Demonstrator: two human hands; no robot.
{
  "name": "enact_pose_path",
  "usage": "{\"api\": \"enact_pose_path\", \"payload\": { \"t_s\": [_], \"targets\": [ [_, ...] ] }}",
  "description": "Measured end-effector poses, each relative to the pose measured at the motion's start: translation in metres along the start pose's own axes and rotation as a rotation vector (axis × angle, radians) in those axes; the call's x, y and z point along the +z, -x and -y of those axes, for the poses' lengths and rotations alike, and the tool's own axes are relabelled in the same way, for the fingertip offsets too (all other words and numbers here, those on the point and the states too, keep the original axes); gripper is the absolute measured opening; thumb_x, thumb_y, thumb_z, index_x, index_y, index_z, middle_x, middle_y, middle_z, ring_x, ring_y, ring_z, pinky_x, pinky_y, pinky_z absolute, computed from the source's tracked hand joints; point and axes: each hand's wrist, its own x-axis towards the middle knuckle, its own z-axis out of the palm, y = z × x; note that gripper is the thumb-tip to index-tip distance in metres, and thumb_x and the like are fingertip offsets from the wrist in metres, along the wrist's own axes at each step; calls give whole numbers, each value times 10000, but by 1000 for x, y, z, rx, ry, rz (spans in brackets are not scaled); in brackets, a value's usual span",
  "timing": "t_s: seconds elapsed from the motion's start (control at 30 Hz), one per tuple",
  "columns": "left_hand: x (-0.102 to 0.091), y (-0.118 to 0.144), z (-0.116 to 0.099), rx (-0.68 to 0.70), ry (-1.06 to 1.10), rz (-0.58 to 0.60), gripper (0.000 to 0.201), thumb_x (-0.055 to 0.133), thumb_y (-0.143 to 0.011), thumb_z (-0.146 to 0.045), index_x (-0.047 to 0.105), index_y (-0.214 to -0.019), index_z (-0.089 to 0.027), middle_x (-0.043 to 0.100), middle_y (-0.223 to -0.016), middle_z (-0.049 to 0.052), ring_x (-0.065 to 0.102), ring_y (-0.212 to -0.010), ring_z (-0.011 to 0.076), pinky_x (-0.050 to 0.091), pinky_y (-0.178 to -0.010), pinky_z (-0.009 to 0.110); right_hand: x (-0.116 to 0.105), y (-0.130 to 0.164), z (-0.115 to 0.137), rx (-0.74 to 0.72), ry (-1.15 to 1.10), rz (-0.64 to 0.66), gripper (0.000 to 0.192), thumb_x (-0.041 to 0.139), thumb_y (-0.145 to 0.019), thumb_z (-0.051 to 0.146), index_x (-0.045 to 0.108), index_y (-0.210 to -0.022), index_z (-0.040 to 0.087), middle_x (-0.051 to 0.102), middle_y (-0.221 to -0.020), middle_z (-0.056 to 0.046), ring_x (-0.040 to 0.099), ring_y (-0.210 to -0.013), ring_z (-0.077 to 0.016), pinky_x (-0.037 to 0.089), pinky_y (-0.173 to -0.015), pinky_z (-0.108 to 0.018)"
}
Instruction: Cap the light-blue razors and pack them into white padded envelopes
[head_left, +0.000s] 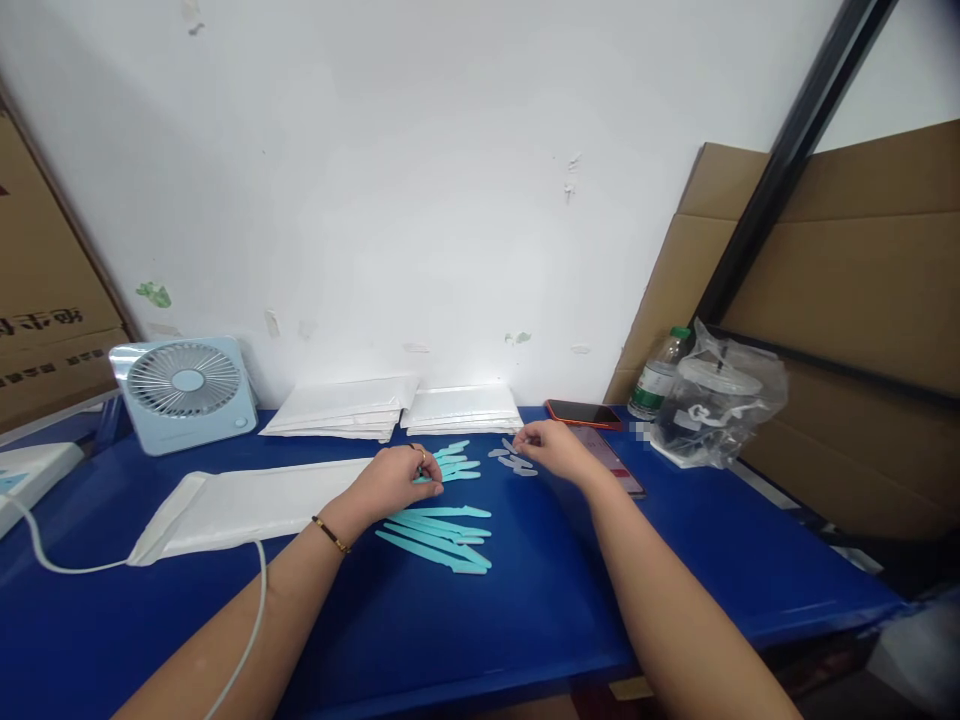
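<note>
We seem only partly done, turquoise sticks (418, 549) fanned on the desk (544, 605), clear pieces (516, 464) left loose, but we cannot tell whether our curled left hand (394, 483) or right hand (553, 450) grips any.

Left hand (399, 478) at teal razors (436, 512) on blue table (555, 610)

Scuffed white wall (420, 200) behind blue table (540, 610); slanted black post (780, 190) at right.
</note>
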Motion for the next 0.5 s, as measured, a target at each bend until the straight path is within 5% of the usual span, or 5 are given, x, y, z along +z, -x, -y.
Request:
{"api": "enact_pose_path", "payload": {
  "t_s": [0.23, 0.5],
  "targets": [
    [7, 3, -4, 28, -28, 131, 127, 599, -696, -347, 660, -728, -240, 646, -732, -13, 561, -673, 145, 358, -576, 225, -1, 4, -16, 132, 175, 130, 82, 648, -615, 131, 686, -658, 189, 675, -754, -43, 591, -660, -166, 396, -553, -231],
    [7, -2, 6, -124, 111, 21, 167, 517, -750, -357, 597, -780, -214, 639, -740, -4, 572, -679, 147, 363, -562, 224, 12, 2, -3, 5, -66, 322, 70, 577, -699, 169, 640, -730, 162, 676, -760, -32, 594, -651, -141, 411, -555, -207]
  ]
}}
